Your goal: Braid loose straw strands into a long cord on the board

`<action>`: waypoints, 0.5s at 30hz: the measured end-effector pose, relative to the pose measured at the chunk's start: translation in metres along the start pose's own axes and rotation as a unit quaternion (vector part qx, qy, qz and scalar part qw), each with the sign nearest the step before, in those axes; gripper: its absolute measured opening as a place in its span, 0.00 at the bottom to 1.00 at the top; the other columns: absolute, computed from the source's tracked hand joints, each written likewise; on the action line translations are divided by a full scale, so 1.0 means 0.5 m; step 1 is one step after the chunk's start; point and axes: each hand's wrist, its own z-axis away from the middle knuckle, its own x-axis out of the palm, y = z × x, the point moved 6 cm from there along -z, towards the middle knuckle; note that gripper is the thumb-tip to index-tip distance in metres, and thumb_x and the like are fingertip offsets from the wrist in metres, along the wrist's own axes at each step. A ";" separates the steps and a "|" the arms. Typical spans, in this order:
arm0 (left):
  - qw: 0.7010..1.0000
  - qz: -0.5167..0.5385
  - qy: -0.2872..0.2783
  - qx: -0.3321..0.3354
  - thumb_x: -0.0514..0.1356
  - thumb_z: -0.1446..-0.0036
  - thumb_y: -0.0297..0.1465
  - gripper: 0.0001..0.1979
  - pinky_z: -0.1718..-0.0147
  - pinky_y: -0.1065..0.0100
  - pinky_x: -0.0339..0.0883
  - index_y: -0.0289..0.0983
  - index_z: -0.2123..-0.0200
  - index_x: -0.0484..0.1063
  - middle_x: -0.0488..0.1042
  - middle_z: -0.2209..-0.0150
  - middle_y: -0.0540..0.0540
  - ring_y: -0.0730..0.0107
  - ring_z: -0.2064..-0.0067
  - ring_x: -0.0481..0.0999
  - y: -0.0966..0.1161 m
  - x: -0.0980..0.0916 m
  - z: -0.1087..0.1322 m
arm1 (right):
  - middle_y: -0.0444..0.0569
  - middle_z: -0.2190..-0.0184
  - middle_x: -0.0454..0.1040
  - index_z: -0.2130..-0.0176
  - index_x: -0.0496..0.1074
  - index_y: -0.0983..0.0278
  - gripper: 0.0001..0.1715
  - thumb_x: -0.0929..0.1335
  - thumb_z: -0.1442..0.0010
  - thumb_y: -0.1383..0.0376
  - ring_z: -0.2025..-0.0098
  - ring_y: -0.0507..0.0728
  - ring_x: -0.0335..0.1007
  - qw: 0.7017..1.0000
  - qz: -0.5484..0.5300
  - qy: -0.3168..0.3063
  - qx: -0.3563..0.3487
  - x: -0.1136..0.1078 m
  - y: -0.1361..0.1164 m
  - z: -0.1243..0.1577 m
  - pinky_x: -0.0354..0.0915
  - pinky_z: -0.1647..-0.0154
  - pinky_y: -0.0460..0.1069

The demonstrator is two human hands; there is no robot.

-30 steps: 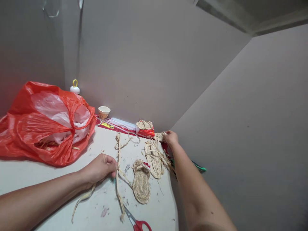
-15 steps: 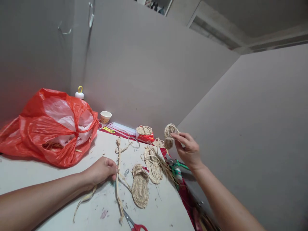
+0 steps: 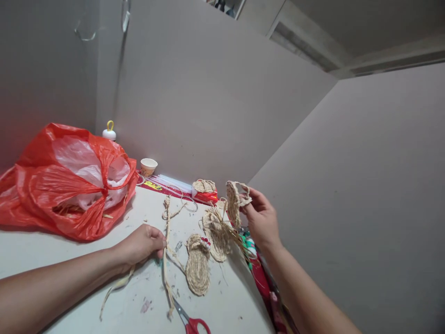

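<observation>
Left of the beaded sandal (image 3: 198,271), the left hand (image 3: 148,243) pinched a braid (image 3: 168,228); beyond that sandal, the right hand (image 3: 263,222) gripped a woven slipper (image 3: 233,204). A slackened pinch, I thought, could unravel the braid.

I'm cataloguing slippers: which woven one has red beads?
The beaded slipper nearest the scissors shows red beads; others, including the held slipper in the right hand, visibly show none.
</observation>
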 end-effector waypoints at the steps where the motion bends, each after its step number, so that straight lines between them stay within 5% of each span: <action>1: 1.000 0.001 0.003 -0.001 0.59 0.58 0.40 0.13 0.84 0.74 0.38 0.34 0.75 0.69 0.67 0.82 0.53 0.83 0.85 0.49 0.000 0.000 0.000 | 0.50 0.64 0.76 0.54 0.67 0.61 0.22 0.68 0.49 0.58 0.65 0.57 0.73 0.999 -0.028 -0.011 0.033 0.006 0.007 -0.001 0.70 0.67 0.50; 6: 1.000 0.000 -0.002 -0.004 0.59 0.58 0.40 0.14 0.85 0.73 0.36 0.34 0.76 0.68 0.66 0.83 0.54 0.84 0.86 0.47 -0.006 0.000 -0.005 | 0.51 0.70 0.77 0.57 0.70 0.61 0.22 0.66 0.51 0.55 0.68 0.61 0.74 0.980 -0.107 -0.095 0.138 0.040 0.021 0.016 0.70 0.71 0.54; 15: 1.000 -0.001 -0.009 0.011 0.59 0.56 0.41 0.15 0.86 0.74 0.36 0.34 0.76 0.67 0.66 0.82 0.53 0.84 0.86 0.47 -0.014 -0.004 -0.011 | 0.48 0.70 0.76 0.58 0.70 0.61 0.22 0.70 0.55 0.59 0.70 0.58 0.73 0.969 -0.121 -0.112 0.186 0.040 -0.002 0.037 0.69 0.71 0.50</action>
